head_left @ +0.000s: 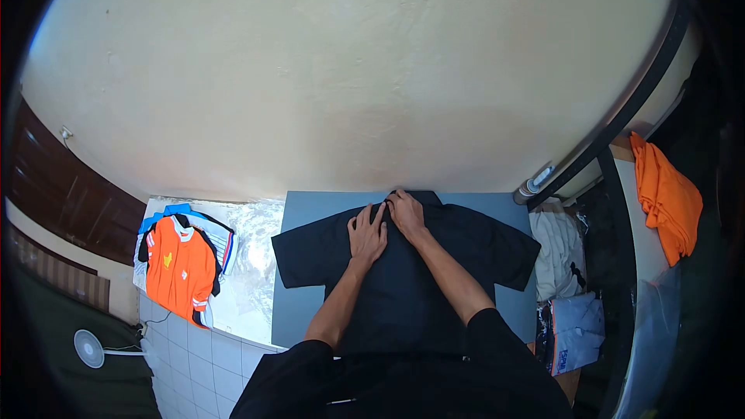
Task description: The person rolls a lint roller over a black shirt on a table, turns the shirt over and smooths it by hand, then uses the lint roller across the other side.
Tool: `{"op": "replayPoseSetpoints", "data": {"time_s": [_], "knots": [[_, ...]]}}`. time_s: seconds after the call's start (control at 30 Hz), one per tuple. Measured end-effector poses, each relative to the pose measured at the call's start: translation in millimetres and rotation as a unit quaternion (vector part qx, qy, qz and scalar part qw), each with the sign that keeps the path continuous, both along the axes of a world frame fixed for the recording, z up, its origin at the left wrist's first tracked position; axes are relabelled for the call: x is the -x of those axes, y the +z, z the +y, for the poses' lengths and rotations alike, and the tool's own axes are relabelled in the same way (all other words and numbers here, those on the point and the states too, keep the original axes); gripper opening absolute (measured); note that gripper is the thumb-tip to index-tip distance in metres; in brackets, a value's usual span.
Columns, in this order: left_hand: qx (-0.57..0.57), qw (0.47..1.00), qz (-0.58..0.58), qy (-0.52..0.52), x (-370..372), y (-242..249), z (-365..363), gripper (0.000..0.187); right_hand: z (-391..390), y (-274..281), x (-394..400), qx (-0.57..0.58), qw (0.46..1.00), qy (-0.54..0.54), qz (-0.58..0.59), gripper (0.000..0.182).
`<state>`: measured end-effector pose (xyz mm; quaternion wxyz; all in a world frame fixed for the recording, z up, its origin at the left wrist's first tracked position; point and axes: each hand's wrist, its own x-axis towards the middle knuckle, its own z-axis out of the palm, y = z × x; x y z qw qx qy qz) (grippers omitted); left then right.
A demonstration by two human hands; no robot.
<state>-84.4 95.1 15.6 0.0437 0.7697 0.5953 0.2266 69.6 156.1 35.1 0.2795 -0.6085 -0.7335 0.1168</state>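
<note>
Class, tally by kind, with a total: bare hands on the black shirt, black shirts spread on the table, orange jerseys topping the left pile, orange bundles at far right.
Hands: 2 (left hand, right hand)
Black shirt: 1
Orange jersey: 1
Orange bundle: 1
Total: 5

I have both arms reaching forward and converging. My left hand [368,240] faces palm down, fingers spread and pointing ahead, with the left forearm [339,306] slanting in behind it. My right hand [406,212] sits slightly farther forward, its fingers curled downward, the right forearm [458,283] angling in from the right. I can't tell whether the fingertips touch.
</note>
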Motion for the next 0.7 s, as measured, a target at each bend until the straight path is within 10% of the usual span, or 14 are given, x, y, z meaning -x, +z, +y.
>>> {"op": "replayPoseSetpoints", "data": {"time_s": [0.7], "knots": [[0.026,0.998,0.044,0.028,-10.4,-2.5,4.7,0.061,2.3,-5.9,3.7,-0.013,0.999,0.005,-0.030,0.017]]}}
